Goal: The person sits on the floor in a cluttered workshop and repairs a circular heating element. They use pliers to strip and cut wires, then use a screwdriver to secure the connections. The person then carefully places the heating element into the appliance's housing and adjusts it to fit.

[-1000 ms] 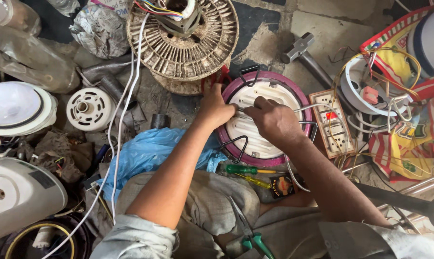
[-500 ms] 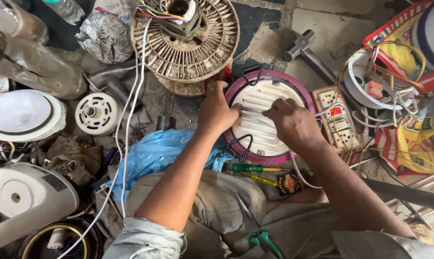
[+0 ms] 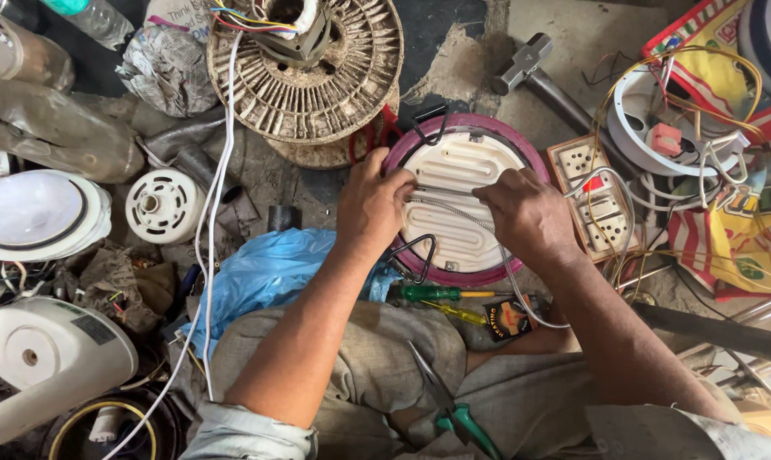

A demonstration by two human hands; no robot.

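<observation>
Fan rotor: big round ribbed dusty metal drum (image 3: 309,72) on the floor, beyond my work.
Heater plate: round white grooved ceramic disc in a maroon rim (image 3: 462,183), on the floor before my knees.
My hands: left (image 3: 373,204) pinches the thin coiled wire (image 3: 449,209) at the plate's left edge; right (image 3: 526,213) grips its other end.
Doing it well: I'd keep the coil taut and seated in its groove.
Screwdriver: green-handled (image 3: 432,293), just below the plate.

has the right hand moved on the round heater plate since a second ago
Yes. The right hand has shifted from the middle of the round heater plate toward its right rim, nearer the socket board, fingers on the coil wire.
</observation>
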